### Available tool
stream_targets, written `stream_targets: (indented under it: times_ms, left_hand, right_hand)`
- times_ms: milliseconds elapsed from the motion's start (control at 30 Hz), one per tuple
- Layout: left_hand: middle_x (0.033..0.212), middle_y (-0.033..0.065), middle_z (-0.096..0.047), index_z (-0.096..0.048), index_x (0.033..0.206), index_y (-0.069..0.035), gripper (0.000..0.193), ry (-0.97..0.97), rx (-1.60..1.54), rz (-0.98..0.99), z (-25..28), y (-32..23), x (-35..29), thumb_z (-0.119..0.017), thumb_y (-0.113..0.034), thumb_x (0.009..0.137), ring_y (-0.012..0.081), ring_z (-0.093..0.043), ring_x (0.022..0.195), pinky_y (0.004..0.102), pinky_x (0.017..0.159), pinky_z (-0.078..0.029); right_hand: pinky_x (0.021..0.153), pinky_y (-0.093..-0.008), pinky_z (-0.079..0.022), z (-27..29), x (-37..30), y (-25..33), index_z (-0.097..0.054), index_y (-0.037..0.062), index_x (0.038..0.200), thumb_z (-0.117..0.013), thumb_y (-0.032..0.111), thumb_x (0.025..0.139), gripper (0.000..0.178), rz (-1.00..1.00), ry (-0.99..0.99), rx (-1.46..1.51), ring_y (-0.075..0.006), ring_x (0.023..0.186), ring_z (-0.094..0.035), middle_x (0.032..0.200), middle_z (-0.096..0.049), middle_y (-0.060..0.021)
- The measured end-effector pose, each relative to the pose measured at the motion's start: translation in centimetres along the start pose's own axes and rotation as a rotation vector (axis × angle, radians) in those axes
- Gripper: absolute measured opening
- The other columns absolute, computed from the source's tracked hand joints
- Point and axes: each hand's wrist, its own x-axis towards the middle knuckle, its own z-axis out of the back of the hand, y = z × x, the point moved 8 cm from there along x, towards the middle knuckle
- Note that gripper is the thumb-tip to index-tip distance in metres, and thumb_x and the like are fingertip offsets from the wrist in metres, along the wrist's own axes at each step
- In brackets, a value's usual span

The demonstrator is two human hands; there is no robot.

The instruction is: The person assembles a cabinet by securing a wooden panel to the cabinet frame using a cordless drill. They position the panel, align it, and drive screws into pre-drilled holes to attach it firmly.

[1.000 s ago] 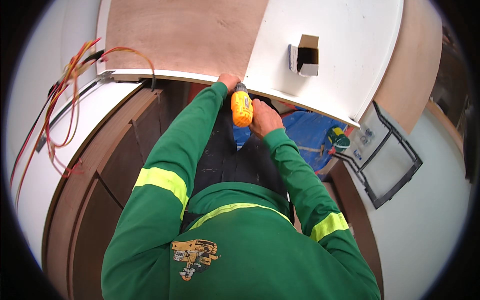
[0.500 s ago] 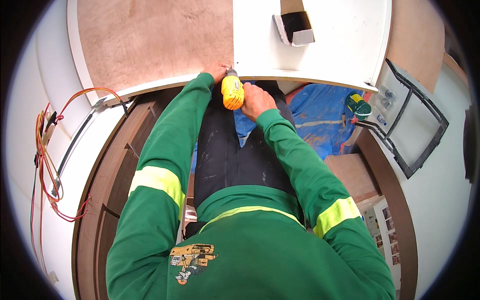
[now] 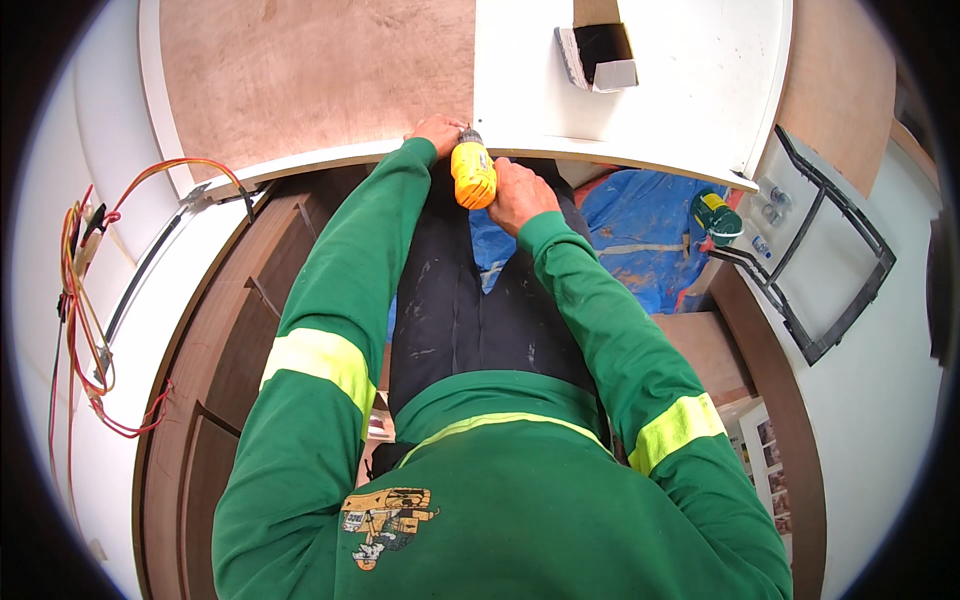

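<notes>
My right hand [image 3: 522,195] is wrapped round the handle of a yellow cordless drill [image 3: 472,178]. Its dark chuck points away from me, at the near edge of a large panel [image 3: 380,158] that is part brown wood and part white. Beside the chuck, my left hand [image 3: 436,132] rests at that same edge with its fingers drawn together close to the drill's tip. Whatever those fingers pinch is too small to make out. A small dark dot shows on the white part just beyond the tip.
An opened cardboard box [image 3: 600,60] sits on the white part. To the right are a black frame [image 3: 840,270], a green container [image 3: 716,215] and blue sheeting [image 3: 635,235]. Red and yellow cables [image 3: 80,290] hang at the left by brown wooden cabinetry [image 3: 215,345].
The view has shifted slightly, so the panel and box appear a little further right. Both hands and the drill keep nearly the same place at the panel's edge.
</notes>
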Motion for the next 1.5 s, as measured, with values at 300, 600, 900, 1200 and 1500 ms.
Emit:
stream_targets:
  times_ms: [300, 600, 900, 1200, 1500]
  left_hand:
    - [0.137, -0.0045, -0.073, -0.081, 0.122, -0.035, 0.038, 0.093, -0.332, 0.297, -1.0, 2.3, 0.4, -0.055, -0.036, 0.096, 0.0288, -0.061, 0.134, 0.0677, 0.115, -0.034]
    - [0.130, 0.0005, -0.077, -0.083, 0.120, -0.027, 0.039, -0.035, -0.337, 0.193, -1.6, 3.6, 1.1, -0.056, -0.037, 0.093, 0.0258, -0.067, 0.126, 0.0509, 0.117, -0.042]
    - [0.113, 0.0071, -0.081, -0.083, 0.116, -0.019, 0.037, -0.027, -0.368, 0.158, -0.8, 2.6, 0.5, -0.055, -0.028, 0.094, 0.0239, -0.076, 0.098, 0.0362, 0.090, -0.060]
    - [0.114, 0.0043, -0.082, -0.084, 0.115, -0.023, 0.035, -0.070, -0.333, 0.149, -1.8, 3.9, 1.5, -0.060, -0.033, 0.092, 0.0239, -0.076, 0.103, 0.0368, 0.096, -0.058]
    - [0.122, 0.0120, -0.079, -0.083, 0.118, -0.020, 0.036, 0.010, -0.464, 0.206, 0.6, 1.4, -0.3, -0.062, -0.033, 0.092, 0.0291, -0.074, 0.112, 0.0376, 0.105, -0.054]
  right_hand:
    - [0.090, -0.0546, -0.058, 0.1, 0.4, 0.0, -0.062, 0.0024, 0.108, -0.070, 0.019, 0.091, 0.025, -0.004, -0.002, -0.001, -0.0453, 0.103, -0.072, 0.107, -0.075, -0.0238]
    - [0.089, -0.0560, -0.056, 0.2, 0.8, -0.1, -0.062, 0.0050, 0.108, -0.067, 0.024, 0.094, 0.024, 0.008, -0.001, 0.016, -0.0455, 0.104, -0.070, 0.107, -0.074, -0.0230]
    - [0.088, -0.0564, -0.056, 0.1, 1.0, 0.0, -0.062, 0.0048, 0.108, -0.067, 0.023, 0.094, 0.023, 0.009, 0.010, 0.017, -0.0458, 0.103, -0.070, 0.107, -0.074, -0.0229]
    - [0.088, -0.0564, -0.056, 0.1, 1.0, 0.0, -0.063, 0.0046, 0.107, -0.067, 0.023, 0.093, 0.023, -0.013, 0.006, 0.014, -0.0462, 0.102, -0.070, 0.107, -0.074, -0.0233]
    - [0.089, -0.0563, -0.056, 0.2, 1.2, 0.2, -0.063, 0.0036, 0.109, -0.070, 0.023, 0.092, 0.027, -0.038, 0.025, -0.003, -0.0472, 0.103, -0.071, 0.107, -0.075, -0.0250]
